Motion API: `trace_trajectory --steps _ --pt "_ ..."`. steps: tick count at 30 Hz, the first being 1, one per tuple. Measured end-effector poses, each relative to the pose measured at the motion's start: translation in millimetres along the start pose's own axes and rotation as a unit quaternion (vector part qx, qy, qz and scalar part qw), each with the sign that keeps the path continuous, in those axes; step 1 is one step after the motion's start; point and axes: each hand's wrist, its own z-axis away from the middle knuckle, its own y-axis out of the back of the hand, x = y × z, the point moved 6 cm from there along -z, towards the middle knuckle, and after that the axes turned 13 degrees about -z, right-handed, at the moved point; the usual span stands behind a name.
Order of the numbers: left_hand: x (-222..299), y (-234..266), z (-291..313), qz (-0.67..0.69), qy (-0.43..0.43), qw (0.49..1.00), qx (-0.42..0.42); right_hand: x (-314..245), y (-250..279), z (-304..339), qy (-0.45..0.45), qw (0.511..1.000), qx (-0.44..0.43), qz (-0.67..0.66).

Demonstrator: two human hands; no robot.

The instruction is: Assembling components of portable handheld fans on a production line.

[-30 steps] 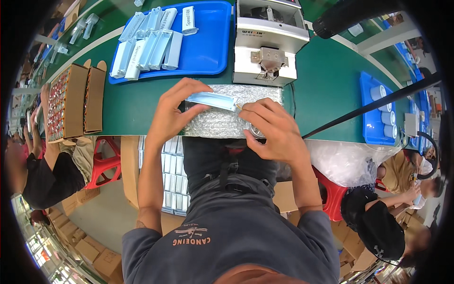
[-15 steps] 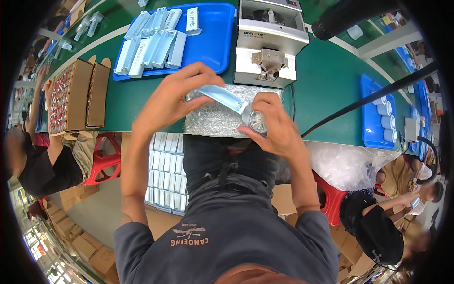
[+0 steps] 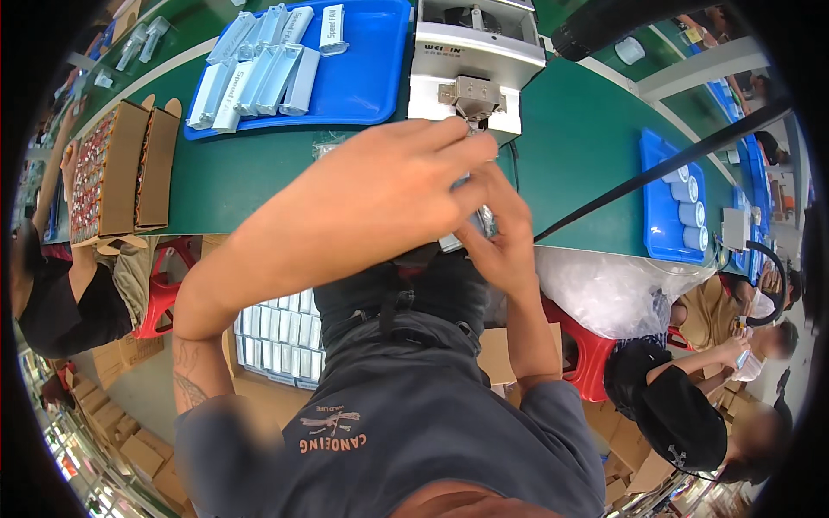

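Left hand [image 3: 432, 173] curls close beside right hand [image 3: 503, 229], both grips hidden, seemingly adjusting pale-blue plastic piece [image 3: 462, 181] between them, next needing steadiness.

The held pale-blue piece [image 3: 449, 243], mostly hidden, looks like smooth plastic, as do the casings [image 3: 256, 79] in the glossy blue plastic tray [image 3: 367, 93]. The machine housing [image 3: 511, 71] is smooth, satin-looking metal — its bracket [image 3: 477, 92] shinier — above a smooth green tabletop [image 3: 579, 138]. The carton [image 3: 126, 164] is matt cardboard, the bag [image 3: 600, 293] crinkled translucent plastic, the T-shirt [image 3: 423, 414] matt cloth.
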Motion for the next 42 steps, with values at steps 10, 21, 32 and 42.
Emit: trace_trajectory --steps 10,21,32,42 --pt "42.3 -106.4 49.0 0.337 0.360 0.863 0.115 19.2 28.5 21.5 -0.165 0.969 0.134 -0.128" --pt "15.1 -103.2 53.4 0.330 0.280 0.890 0.142 8.5 28.8 19.2 -0.058 0.995 0.076 -0.015" --pt "14.9 -101.9 61.2 0.430 0.306 0.844 0.098 13.1 24.7 27.1 -0.041 0.991 0.122 -0.029" --pt "17.7 -95.8 59.2 0.298 0.329 0.887 0.125 0.4 9.1 12.6 -0.048 0.997 0.065 -0.012"
